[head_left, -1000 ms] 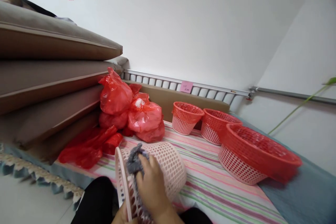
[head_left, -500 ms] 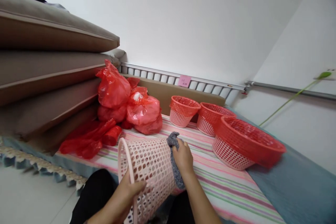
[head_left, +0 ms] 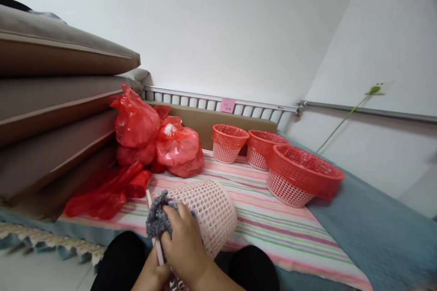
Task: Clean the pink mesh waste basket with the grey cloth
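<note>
A pale pink perforated plastic basket [head_left: 215, 213] lies on its side over my lap, its rim toward the left. My left hand [head_left: 155, 275] grips the rim low down, its fingers partly hidden behind my right forearm. With my right hand [head_left: 184, 241] I press a grey knitted cloth [head_left: 159, 218] against the rim and the side just beside it. The fingers are closed on the cloth. Ahead on the striped sheet stand three similar baskets lined with red plastic bags: a small one [head_left: 227, 143], a middle one [head_left: 261, 148] and a large one [head_left: 297, 175].
Filled red plastic bags [head_left: 180, 145] are piled at the back left, with a roll of red bags [head_left: 138, 184] before them. Stacked cushions [head_left: 61, 104] rise on the left. A radiator [head_left: 191, 100] runs along the wall. Striped sheet [head_left: 273, 236] covers the bed.
My right hand has moved the cloth leftward from the basket's base end to its rim. The basket has turned slightly. The view has shifted to the right.
</note>
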A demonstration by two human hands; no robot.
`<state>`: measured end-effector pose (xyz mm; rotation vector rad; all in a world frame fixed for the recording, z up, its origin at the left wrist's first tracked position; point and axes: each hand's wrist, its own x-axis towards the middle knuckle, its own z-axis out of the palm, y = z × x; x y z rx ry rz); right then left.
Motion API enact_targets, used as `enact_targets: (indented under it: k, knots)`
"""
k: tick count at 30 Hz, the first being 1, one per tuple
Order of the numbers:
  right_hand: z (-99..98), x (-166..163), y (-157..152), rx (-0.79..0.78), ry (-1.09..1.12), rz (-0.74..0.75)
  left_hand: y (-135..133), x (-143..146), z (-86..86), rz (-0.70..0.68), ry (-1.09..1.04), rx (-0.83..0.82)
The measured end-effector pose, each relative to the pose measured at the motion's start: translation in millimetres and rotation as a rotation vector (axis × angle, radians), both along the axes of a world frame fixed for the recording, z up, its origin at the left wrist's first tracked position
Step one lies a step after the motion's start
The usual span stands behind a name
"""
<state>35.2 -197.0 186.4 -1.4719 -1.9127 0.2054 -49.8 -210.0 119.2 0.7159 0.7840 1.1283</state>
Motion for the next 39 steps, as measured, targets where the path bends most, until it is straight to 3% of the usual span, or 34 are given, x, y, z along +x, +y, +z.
enact_targets:
  k: [4,7,9,13,16,20,23,29,32,35,37,39]
  knots:
    - [-1.8,57,35,0.028,-0.087,-0.199,1,2,-20.1,-0.061,-0.031,0.061]
    - [1.3,118,62,-0.089,-0.147,-0.509,0,6,-27.8,-0.165,0.012,0.134]
    - [3.4,151,71,-0.166,-0.136,-0.626,-3,8,-25.4,-0.219,0.043,0.186]
    - [5.2,188,79,-0.264,-0.119,-0.681,-8,10,-17.2,-0.246,0.092,0.196]
    - [6.3,200,83,-0.338,-0.098,-0.67,-8,8,-24.4,-0.279,0.085,0.223]
    - [8.9,193,81,-0.339,-0.079,-0.695,-3,8,-38.5,-0.287,0.071,0.217]
    - [10.4,154,69,-0.226,-0.107,-0.683,-1,11,-38.5,-0.249,0.05,0.163]
    - [14.0,35,25,-0.053,-0.045,-0.172,-3,10,-36.4,-0.179,0.037,0.075]
    - [13.7,1,7,0.013,-0.02,-0.039,-7,9,-35.3,-0.171,0.045,0.023]
    - [10.9,8,8,0.022,-0.075,-0.034,-8,10,-31.8,-0.212,0.045,0.039]
    - [9.8,35,20,0.018,-0.131,-0.105,-6,10,-31.6,-0.251,0.064,0.083]
    - [10.5,75,38,-0.024,-0.183,-0.269,-3,9,-33.9,-0.283,0.125,0.133]
